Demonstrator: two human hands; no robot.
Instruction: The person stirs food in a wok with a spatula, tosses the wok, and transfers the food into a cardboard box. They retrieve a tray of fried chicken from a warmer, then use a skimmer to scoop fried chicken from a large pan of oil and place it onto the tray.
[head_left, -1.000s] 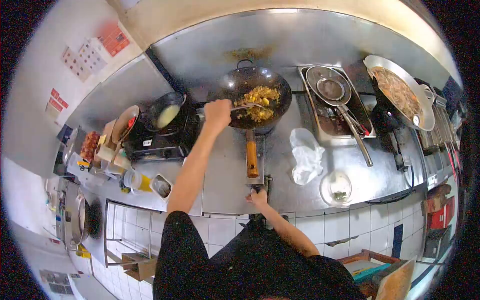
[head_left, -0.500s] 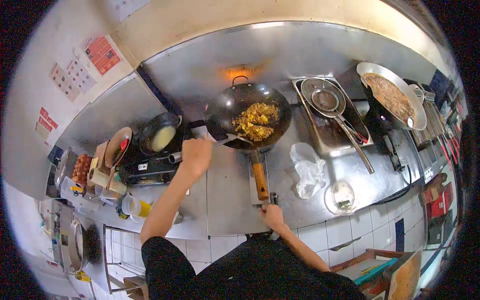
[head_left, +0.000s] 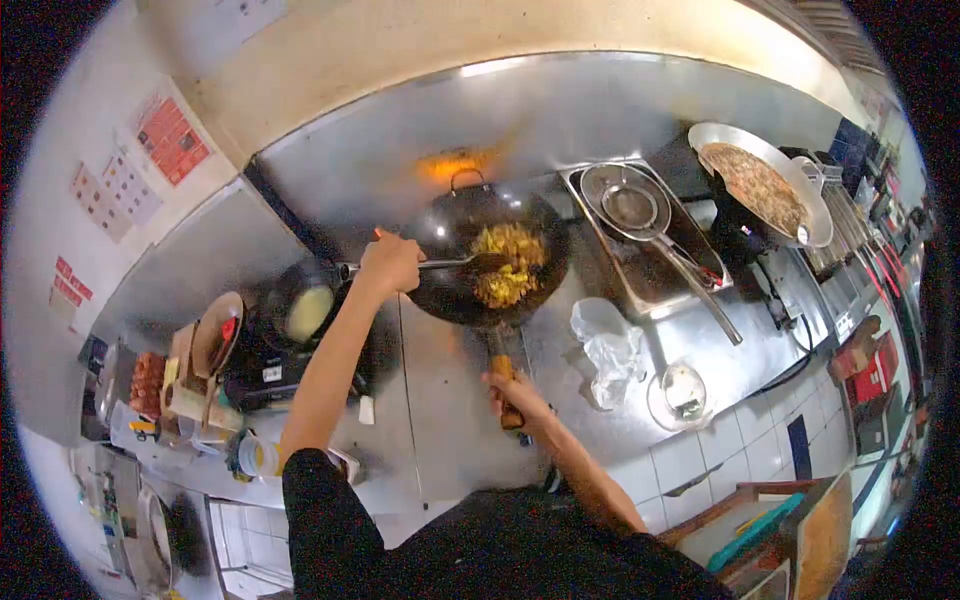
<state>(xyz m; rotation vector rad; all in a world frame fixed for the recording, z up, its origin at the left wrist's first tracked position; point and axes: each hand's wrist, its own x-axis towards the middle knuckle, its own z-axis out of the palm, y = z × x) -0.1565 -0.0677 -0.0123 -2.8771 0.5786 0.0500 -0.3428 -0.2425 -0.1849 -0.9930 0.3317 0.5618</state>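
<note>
Food point(head_left: 520, 243) in loose yellow and brown pieces was spread across the middle and right side of a round black metal wok point(head_left: 447, 296), set toward the back edge of a steel worktop point(head_left: 450, 430). The shaft of a long metal spatula point(head_left: 445, 264) was gripped in the left hand point(head_left: 392, 263), its fingers curled closed with the back of the hand upward, just beyond the wok's left rim. The spatula's head was laid among the food, where its outline was blurred, and its other end was pointed leftward past the fist. The wok's brown wooden handle point(head_left: 502, 365), directed toward the worktop's front edge, was wrapped by the closed fingers of the right hand point(head_left: 516, 395), its tip left showing below them. An orange glow point(head_left: 455, 163) was seen on the steel wall panel behind the wok. To the wok's right, a round mesh strainer point(head_left: 630, 205) was rested over a rectangular steel tray point(head_left: 662, 303), its stem extended beyond the tray's front edge. In front of the tray, a crumpled clear plastic bag point(head_left: 608, 355) was placed near a round transparent container point(head_left: 682, 395) by the worktop's front edge. Toward the back right corner, brown contents were held in a wide silver-coloured pan point(head_left: 820, 217). To the left, a small dark pan point(head_left: 280, 300) with pale yellow contents was seated on a black stove point(head_left: 285, 385).
</note>
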